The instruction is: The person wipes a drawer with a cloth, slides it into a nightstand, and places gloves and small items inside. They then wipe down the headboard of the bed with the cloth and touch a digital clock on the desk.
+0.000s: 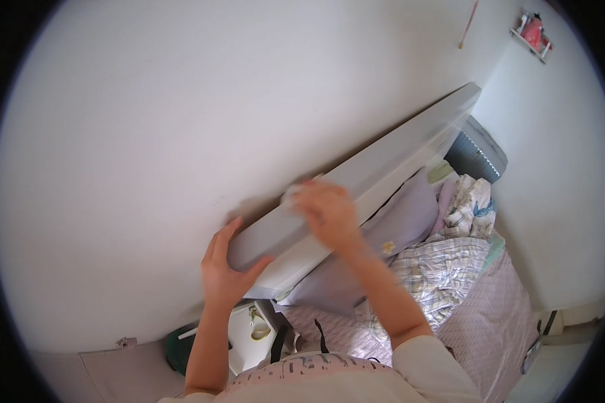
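A long pale grey headboard (376, 158) runs along the wall from the middle of the view to the far right corner. My left hand (225, 269) clasps its near end, thumb on the front side and fingers toward the wall. Over the headboard's top edge, my right hand (326, 211) is blurred by motion. Its fingers are closed on a crumpled white cloth (290, 195), which lies against the top near the wall. Much of the cloth is hidden by the fingers.
Against the headboard's front leans a mauve pillow (403, 211), with a plaid quilt (444, 269) on the bed (491, 322). A white bedside table (245, 339) stands below my left hand, holding a small green-and-white item. A grey ribbed object (477, 151) fills the far corner.
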A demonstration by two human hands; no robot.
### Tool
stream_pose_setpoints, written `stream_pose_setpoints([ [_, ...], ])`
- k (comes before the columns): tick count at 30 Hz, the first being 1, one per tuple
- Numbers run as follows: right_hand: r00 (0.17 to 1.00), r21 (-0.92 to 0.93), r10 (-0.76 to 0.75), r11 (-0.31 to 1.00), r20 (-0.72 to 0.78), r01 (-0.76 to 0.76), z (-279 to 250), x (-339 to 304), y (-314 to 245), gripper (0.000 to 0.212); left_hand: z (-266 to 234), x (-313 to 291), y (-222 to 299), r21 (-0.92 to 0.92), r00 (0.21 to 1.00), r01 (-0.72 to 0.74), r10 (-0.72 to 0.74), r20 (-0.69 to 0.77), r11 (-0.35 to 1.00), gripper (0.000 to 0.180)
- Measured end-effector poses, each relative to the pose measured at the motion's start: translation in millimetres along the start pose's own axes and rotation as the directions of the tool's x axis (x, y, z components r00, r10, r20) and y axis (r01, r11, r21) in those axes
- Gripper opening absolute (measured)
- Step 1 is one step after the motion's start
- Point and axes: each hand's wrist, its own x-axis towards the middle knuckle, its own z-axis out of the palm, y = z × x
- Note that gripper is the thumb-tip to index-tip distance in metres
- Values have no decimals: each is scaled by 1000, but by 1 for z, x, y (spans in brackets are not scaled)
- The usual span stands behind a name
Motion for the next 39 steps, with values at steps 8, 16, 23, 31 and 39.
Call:
stream_pose_setpoints([
  [8,998,-85,-18,996,-62,13,56,4,-66,14,9,-16,-49,-753,801,-429,-174,-573,499,19],
  [16,877,104,-354,935,325,338,94,-10,-166,9,-18,-104,-121,-854,676,-178,-569,-467,490,11],
  [23,997,-145,59,988,40,-53,66,2,-126,12,-20,-171,-133,-856,730,142,-636,-249,497,16],
  [31,997,-153,-1,988,72,12,61,3,-117,16,-22,-72,-78,-464,988,-62,-11,-154,884,71],
  [39,997,-259,55,963,-60,-69,93,-11,-184,16,25,-64,-109,-435,967,-60,-56,-250,898,78],
])
